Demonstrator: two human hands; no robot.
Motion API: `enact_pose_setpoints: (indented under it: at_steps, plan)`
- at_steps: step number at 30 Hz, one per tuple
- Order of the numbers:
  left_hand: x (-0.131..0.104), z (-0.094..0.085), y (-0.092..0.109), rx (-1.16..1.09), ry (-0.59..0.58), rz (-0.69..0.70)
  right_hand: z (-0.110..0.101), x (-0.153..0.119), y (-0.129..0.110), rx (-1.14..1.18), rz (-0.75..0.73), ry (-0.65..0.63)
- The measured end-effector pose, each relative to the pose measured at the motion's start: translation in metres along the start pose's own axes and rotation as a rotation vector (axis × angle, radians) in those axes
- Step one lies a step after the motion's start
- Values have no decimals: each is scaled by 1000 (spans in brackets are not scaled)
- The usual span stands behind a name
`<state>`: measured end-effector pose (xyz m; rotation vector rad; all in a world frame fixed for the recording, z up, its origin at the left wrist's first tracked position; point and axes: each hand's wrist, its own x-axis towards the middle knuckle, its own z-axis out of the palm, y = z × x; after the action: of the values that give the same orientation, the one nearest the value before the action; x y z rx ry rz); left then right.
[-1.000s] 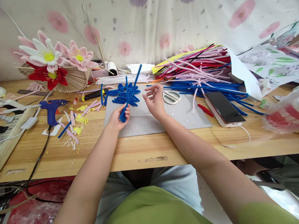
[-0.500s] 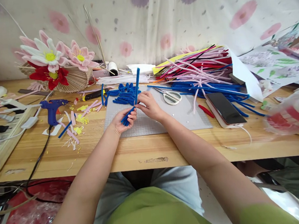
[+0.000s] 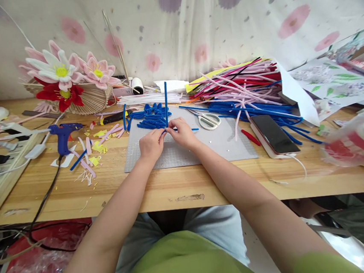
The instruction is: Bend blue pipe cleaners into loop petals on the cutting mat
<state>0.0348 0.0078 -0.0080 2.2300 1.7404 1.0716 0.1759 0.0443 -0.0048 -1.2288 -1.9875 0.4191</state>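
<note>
Near the front edge of the table [image 3: 161, 190], over the grey mat [image 3: 230, 142], the left hand [image 3: 151, 146] and right hand [image 3: 181, 133] meet, each grip clamped on the blue pipe cleaners [image 3: 166, 105], one standing upright.

The left hand [image 3: 152, 145] and right hand [image 3: 181, 132] meet over the gray mat [image 3: 231, 145], pinching blue fuzzy sticks [image 3: 166, 103]. One points to 12 o'clock, another to 3 o'clock. From there, scissors [image 3: 209, 121] lie at 3 o'clock, the glue gun [image 3: 62, 140] at 9 o'clock.
</note>
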Motion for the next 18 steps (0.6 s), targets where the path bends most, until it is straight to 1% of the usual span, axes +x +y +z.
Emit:
enact_pose_setpoints:
  at_steps: [1, 3, 7, 10, 12, 15, 18]
  plan:
    - [1, 1, -1, -28, 9, -37, 0, 0, -1, -10, -8, 13]
    - [2, 4, -4, -157, 19, -122, -1, -1, -2, -57, -42, 26]
    - [7, 6, -14, -531, -11, -251, 0, -2, -3, -186, -170, -18]
    - [10, 2, -19, -679, -12, -330, 1, -3, -4, -209, -244, -33]
    - [10, -2, -19, -723, -28, -351, 0, -3, -5, -184, -247, -3]
    - [10, -7, -15, -785, -108, -391, 0, -4, -7, -101, -203, 48]
    - [9, -11, -8, -837, -169, -468, 1, -5, -11, -44, -169, 47]
